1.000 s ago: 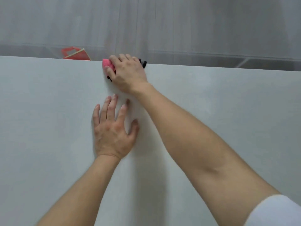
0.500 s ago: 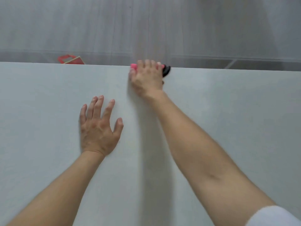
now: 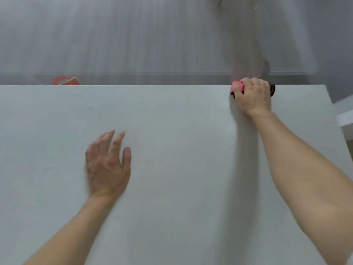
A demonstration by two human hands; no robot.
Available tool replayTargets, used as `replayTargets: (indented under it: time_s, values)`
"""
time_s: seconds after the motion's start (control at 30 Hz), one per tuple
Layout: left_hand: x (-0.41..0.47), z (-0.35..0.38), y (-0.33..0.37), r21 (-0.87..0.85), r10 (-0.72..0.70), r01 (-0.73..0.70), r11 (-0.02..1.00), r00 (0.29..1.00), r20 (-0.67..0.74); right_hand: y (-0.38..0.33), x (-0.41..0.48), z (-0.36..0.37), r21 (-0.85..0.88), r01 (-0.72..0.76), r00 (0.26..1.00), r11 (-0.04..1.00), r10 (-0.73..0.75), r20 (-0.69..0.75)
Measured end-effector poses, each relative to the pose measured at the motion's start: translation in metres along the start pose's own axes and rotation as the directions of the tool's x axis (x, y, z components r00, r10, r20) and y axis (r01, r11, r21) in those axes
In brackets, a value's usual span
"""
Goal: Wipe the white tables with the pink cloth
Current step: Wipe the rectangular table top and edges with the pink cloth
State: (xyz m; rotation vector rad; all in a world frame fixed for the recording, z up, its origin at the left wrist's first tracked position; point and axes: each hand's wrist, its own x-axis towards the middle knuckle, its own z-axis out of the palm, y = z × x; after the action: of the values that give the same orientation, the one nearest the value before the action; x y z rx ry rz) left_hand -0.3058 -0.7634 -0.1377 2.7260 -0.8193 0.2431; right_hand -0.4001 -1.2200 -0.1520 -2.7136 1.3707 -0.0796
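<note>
Two bare hands were on the white table (image 3: 172,115): the right hand (image 3: 252,96) gripped the pink cloth (image 3: 237,87) at the far edge, while the left hand (image 3: 107,165) lay flat, fingers straight, holding nothing.

Cloth (image 3: 237,87) on table (image 3: 172,121), far right edge

Red-and-tan object (image 3: 65,81) against grey planked floor (image 3: 133,39), upper left.
</note>
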Motion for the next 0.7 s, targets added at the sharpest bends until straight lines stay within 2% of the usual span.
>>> replayTargets:
  time_s: [0.07,0.13,0.2,0.27,0.3,0.37,0.47,0.53,0.57,0.63,0.7]
  values:
    - [-0.003,0.008,0.047,-0.053,0.069,-0.068,0.996,0.998,0.011,-0.048,-0.007,0.012,0.02,0.031,0.999,0.999,-0.03,-0.04]
    - [-0.003,0.018,0.092,-0.094,0.076,-0.074,0.993,0.997,0.014,-0.123,-0.024,0.015,0.064,0.227,0.973,0.972,-0.23,0.037]
    - [0.002,0.027,0.13,-0.107,0.032,-0.031,0.994,0.999,0.004,-0.175,-0.042,0.005,0.118,0.399,0.895,0.909,-0.414,0.166]
    - [0.01,0.037,0.163,-0.104,-0.012,0.014,0.994,1.0,0.023,-0.165,-0.039,-0.006,0.155,0.493,0.825,0.856,-0.517,0.229]
    - [0.013,0.044,0.174,-0.085,-0.022,0.026,0.996,0.999,0.047,-0.139,-0.03,-0.007,0.174,0.523,0.808,0.834,-0.55,0.209]
    - [0.014,0.056,0.185,-0.019,-0.023,0.025,1.0,0.995,0.096,-0.061,-0.007,-0.01,0.147,0.475,0.854,0.868,-0.494,0.16]
    - [0.009,0.066,0.187,0.037,-0.02,0.015,0.999,0.992,0.124,0.075,0.018,-0.025,0.09,0.261,0.956,0.961,-0.27,0.117]
    - [0.01,0.068,0.188,0.045,-0.025,0.021,0.999,0.993,0.111,0.121,0.026,-0.031,0.068,0.155,0.979,0.986,-0.162,0.125]
    - [0.011,0.069,0.188,0.052,-0.032,0.027,0.998,0.995,0.097,0.117,0.027,-0.028,0.052,0.103,0.989,0.993,-0.108,0.098]
    - [0.012,0.069,0.189,0.057,-0.043,0.038,0.998,0.995,0.087,0.065,0.02,-0.019,0.033,0.046,0.999,0.998,-0.047,0.022]
    - [0.012,0.069,0.19,0.056,-0.048,0.044,0.997,0.996,0.074,-0.025,-0.001,-0.007,0.052,0.18,0.981,0.982,-0.183,0.057]
